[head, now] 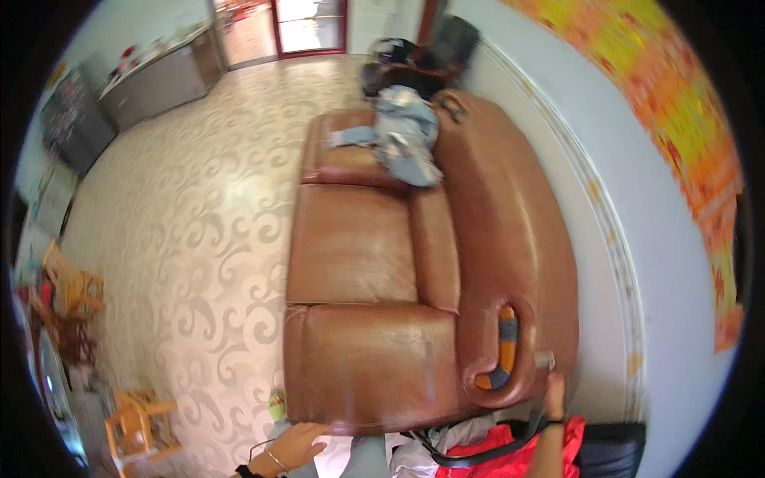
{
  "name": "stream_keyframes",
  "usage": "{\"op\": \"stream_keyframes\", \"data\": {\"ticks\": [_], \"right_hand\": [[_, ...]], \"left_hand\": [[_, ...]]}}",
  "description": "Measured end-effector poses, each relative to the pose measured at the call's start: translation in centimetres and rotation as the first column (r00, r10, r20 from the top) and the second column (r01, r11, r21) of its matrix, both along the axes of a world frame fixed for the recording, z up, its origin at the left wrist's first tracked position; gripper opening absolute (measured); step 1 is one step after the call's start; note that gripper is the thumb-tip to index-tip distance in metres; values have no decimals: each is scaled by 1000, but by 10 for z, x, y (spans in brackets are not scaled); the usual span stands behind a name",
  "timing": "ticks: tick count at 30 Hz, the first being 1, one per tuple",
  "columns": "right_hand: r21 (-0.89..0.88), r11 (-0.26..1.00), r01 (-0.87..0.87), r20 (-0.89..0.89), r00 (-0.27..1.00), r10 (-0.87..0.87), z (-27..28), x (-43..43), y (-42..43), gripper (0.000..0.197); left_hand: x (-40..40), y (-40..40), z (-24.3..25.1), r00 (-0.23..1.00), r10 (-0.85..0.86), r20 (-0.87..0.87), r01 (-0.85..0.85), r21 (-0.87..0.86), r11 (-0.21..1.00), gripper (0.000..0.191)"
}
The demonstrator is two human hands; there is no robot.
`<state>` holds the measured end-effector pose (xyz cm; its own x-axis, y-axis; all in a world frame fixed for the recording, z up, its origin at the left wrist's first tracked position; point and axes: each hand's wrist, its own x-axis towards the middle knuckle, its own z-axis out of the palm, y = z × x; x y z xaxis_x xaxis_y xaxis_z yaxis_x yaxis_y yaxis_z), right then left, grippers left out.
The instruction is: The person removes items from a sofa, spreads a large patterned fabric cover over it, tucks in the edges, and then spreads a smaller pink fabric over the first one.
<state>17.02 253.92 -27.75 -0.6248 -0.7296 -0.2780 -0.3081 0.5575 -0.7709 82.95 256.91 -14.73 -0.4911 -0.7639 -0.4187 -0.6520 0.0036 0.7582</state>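
Observation:
A brown leather sofa stretches out before me. My left hand, with a bracelet at its wrist, rests by the sofa's near left corner, fingers apart. Over the near right end of the backrest is my right hand, close to a small pale object; whether it grips this is too blurred to tell. An orange and grey striped piece shows in an oval recess of the backrest. A crumpled light blue and grey garment lies over the sofa's far end. Below my right hand are red cloth and a black curved strap or handle.
Wooden stools stand at the left. A small green pot or container is beside the sofa's near left corner. A wall runs along the right. A dark chair with things on it stands beyond the sofa; a long cabinet is far left.

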Motion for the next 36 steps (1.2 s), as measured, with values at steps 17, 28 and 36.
{"op": "stream_keyframes", "data": {"ticks": [17,28,36], "right_hand": [[-176,325,-929,484,206,851,174,827,-89,35],[-191,435,-880,236,389,891,203,785,-191,36],[-117,587,-801,196,561,804,168,751,-354,31]], "left_hand": [[467,91,108,684,716,142,-631,-379,677,35],[450,-108,111,974,223,-32,-222,-291,931,37],[451,-304,135,984,173,41,-148,-348,926,38]]}}
